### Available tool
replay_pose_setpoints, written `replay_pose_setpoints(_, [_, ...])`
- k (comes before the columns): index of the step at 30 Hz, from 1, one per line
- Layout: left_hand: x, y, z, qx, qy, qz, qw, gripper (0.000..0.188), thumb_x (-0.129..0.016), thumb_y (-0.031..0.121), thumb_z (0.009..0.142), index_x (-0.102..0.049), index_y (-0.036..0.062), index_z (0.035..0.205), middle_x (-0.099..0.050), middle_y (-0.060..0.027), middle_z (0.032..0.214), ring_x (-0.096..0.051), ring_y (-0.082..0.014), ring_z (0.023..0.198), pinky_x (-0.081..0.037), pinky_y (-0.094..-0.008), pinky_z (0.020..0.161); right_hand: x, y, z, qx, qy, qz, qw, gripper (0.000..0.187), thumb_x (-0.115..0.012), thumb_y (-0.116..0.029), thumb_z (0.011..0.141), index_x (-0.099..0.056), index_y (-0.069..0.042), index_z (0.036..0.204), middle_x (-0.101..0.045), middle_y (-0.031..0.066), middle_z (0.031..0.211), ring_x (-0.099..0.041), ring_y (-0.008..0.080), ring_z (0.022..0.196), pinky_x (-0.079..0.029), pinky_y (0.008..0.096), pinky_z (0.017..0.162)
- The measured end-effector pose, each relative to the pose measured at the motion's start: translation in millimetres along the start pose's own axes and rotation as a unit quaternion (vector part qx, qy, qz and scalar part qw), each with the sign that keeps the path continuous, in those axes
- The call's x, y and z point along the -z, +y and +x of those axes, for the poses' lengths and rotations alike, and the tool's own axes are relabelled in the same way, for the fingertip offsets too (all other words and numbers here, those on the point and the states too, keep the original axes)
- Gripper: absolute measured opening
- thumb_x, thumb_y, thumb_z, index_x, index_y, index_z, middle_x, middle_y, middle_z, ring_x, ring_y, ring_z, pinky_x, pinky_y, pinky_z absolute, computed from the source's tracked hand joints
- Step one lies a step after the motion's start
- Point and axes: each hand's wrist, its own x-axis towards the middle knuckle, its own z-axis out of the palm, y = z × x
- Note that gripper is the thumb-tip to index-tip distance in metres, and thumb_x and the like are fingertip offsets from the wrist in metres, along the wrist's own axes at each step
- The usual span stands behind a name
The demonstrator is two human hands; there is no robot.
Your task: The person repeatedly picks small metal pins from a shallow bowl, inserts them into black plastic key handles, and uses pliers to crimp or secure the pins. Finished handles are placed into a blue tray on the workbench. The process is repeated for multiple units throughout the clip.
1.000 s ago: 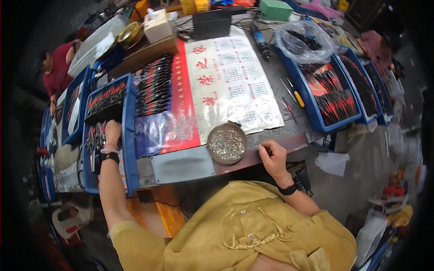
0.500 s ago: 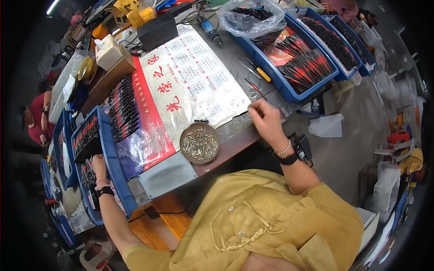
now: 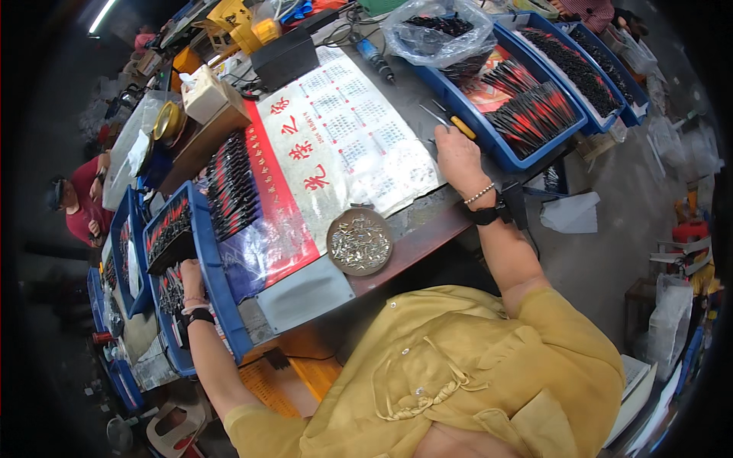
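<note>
My left hand [image 3: 192,279] reaches into a blue tray [image 3: 223,294] at the left, among slim black, red and metallic pieces [image 3: 169,284]. Its fingers are mostly hidden by the hand and the tray wall. My right hand [image 3: 460,162] rests low at the right side of the bench, fingers curled down to the surface where a slim black-and-red tool lay. Whatever lies under those fingers is covered. Just beyond them are a yellow-handled tool [image 3: 463,128] and a slim metal tool [image 3: 436,114]. A round brown bowl [image 3: 333,253] of small shiny metal pieces stands between my hands.
A calendar sheet [image 3: 382,153] covers the bench middle, with a row of black-and-red pieces [image 3: 231,187] at its left. Blue trays [image 3: 534,162] of similar pieces stand at the right. A grey plate [image 3: 305,294] lies at the front edge. Another person [image 3: 84,198] is at far left.
My right hand has reached forward from the bench's front edge onto the surface by the tools, over the black-and-red one. The left hand stays in its tray. The whole view has shifted slightly.
</note>
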Motion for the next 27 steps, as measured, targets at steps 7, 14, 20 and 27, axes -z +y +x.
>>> replay_pose_setpoints(7, [0.4, 11.6, -1.0, -0.068, 0.095, 0.194, 0.974, 0.029, -0.06, 0.018, 0.078, -0.063, -0.0099, 0.072, -0.062, -0.0254, 0.065, -0.066, -0.0322, 0.066, -0.047, -0.0408, 0.061, 3.1, 9.5, 10.9, -0.003, -0.083, 0.047, 0.995, 0.011, -0.052, -0.003, 0.078, -0.057, 0.003, 0.087, -0.064, 0.0251, 0.084, -0.065, 0.04, 0.08, -0.052, 0.0471, 0.069])
replay_pose_setpoints(14, [43.4, 138.6, -113.8, -0.134, 0.188, -0.177, 0.957, 0.006, -0.062, 0.003, 0.086, -0.056, 0.0007, 0.088, -0.054, 0.0008, 0.068, -0.046, -0.0055, 0.054, -0.035, -0.0191, 0.049, 48.2, 4.4, -6.5, -0.027, -0.027, 0.097, 0.995, 0.013, -0.055, -0.007, 0.076, -0.058, 0.0, 0.087, -0.063, 0.0217, 0.085, -0.061, 0.0412, 0.081, -0.048, 0.0494, 0.072])
replay_pose_setpoints(20, [-3.6, 231.7, -274.4, -0.12, -0.017, -0.332, 0.935, 0.012, -0.062, 0.001, 0.086, -0.058, 0.0006, 0.098, -0.058, -0.0004, 0.08, -0.053, -0.0061, 0.069, -0.042, -0.0177, 0.06, 112.3, -48.5, -56.0, 0.007, -0.201, 0.532, 0.823, 0.016, -0.057, -0.013, 0.091, -0.057, 0.003, 0.089, -0.052, 0.001, 0.069, -0.047, 0.0056, 0.063, -0.04, 0.0232, 0.055])
replay_pose_setpoints(27, [-109.3, 257.1, -327.3, 0.032, -0.304, -0.503, 0.809, 0.019, -0.062, 0.0, 0.086, -0.058, -0.002, 0.104, -0.063, -0.0058, 0.095, -0.061, -0.0111, 0.083, -0.05, -0.0236, 0.075, 128.4, -103.1, -95.0, -0.024, -0.426, 0.665, 0.613, 0.011, -0.055, -0.01, 0.094, -0.054, 0.001, 0.098, -0.06, 0.0024, 0.079, -0.058, 0.0061, 0.07, -0.048, 0.0204, 0.059])
